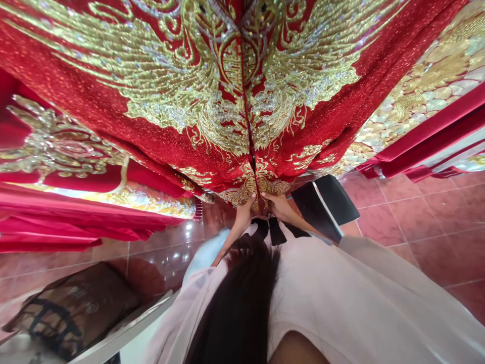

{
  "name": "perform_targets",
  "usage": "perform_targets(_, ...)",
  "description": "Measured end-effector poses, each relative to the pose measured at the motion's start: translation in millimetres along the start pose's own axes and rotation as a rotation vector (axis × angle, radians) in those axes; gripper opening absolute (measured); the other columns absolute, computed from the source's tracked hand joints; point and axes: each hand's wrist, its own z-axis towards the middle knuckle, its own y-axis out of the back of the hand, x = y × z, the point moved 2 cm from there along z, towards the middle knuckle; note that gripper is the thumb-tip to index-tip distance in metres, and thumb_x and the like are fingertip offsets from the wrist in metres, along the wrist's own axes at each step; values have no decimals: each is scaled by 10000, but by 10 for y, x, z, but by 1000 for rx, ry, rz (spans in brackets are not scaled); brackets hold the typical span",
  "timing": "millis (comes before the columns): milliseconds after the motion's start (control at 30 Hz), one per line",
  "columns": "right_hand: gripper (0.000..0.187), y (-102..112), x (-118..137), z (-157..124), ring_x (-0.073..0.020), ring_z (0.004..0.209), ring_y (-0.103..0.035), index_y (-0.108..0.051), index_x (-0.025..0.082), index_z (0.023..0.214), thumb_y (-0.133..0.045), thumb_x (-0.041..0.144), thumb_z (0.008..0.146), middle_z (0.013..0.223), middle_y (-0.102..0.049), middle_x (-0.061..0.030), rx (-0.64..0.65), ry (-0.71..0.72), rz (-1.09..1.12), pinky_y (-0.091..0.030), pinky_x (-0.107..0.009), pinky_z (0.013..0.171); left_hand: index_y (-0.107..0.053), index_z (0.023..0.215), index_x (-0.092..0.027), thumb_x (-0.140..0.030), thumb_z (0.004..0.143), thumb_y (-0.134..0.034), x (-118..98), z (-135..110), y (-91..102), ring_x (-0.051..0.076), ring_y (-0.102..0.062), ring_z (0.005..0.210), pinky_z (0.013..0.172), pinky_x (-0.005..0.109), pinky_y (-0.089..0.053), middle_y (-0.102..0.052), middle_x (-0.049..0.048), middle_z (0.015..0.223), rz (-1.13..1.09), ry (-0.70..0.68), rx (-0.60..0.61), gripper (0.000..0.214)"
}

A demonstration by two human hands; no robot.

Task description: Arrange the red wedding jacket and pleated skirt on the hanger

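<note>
A red glittery embroidered garment (162, 136) fills the upper part of the head view, its front hanging close before me. Gold and beaded wing patterns spread on either side of its centre front opening. Low down, my left hand (246, 206) grips the left front edge near the hem, thumb laid over the gold embroidery. Opposite it, my right hand (276, 203) pinches the right front edge in the same way. The two edges lie almost together between my hands, with a narrow dark gap higher up. My other fingers are hidden behind the cloth.
More red garments with gold decoration hang at left (71, 149) and right (428, 76). A black flat object with a pale edge (316, 202) stands on the reddish tiled floor (424, 227). At lower left lies a dark brown bag (91, 303). Long dark hair hangs over my white top.
</note>
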Motion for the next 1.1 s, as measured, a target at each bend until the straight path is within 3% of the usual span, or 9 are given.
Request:
perform_targets(233, 404, -37, 3, 23, -191, 844, -663, -620, 152, 872, -766, 134, 495, 811, -692, -33, -58, -20, 21, -555, -333, 804, -546, 1223, -187, -263, 646, -820, 51, 21, 15, 232, -478, 1267, 1095, 349, -360, -603, 72, 1229, 75, -91, -70, 643)
perform_targets(433, 312, -83, -17, 48, -222, 808, -670, -625, 134, 790, -783, 211, 532, 685, -671, -33, -88, -78, 13, -570, -353, 762, -576, 1193, -186, -296, 708, -783, 106, 17, 51, 230, -484, 1259, 1117, 356, -321, -598, 77, 1236, 158, -81, -107, 538)
perform_targets(767, 350, -110, -12, 102, -219, 860, -665, -635, 130, 855, -784, 275, 573, 771, -689, -56, -108, -72, 4, -568, -345, 774, -618, 1107, -150, -250, 679, -798, 149, 36, 32, 225, -527, 1205, 1122, 368, -309, -614, 87, 1206, 183, -22, -64, 475)
perform_targets(1100, 328, -146, -29, 53, -213, 882, -664, -623, 146, 851, -767, 256, 578, 808, -692, -44, -55, -85, 13, -570, -339, 785, -541, 1222, -200, -405, 699, -770, 103, 23, 11, 226, -543, 1193, 1082, 374, -378, -582, 78, 1261, 61, 3, -13, 607)
